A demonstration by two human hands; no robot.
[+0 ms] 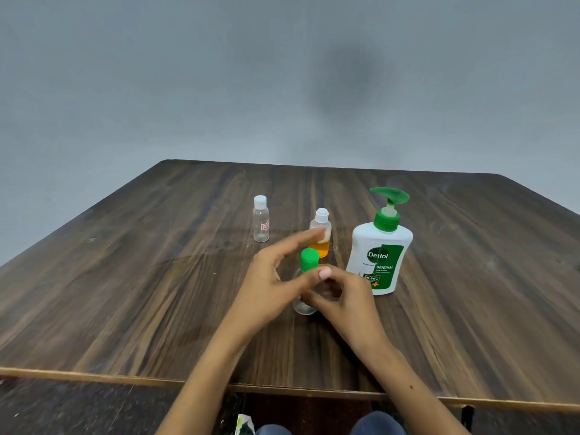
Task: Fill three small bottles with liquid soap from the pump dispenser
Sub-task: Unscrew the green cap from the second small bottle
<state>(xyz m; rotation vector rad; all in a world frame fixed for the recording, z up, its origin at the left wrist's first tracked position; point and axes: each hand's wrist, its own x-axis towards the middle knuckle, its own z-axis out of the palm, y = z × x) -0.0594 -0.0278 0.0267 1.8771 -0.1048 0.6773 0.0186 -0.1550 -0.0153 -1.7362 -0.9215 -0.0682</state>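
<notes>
My right hand [342,296] grips the green-capped bottle [306,288] upright on the table [125,277], just beside the dispenser [379,255]; my left hand [276,277] hovers spread by its cap. Uncapping, I judge; next, a pinch-and-twist.

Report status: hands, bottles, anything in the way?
Right hand grips green-capped bottle; left hand open beside it. White-capped bottle holds orange soap; far bottle looks empty. Pump dispenser unobstructed.
</notes>
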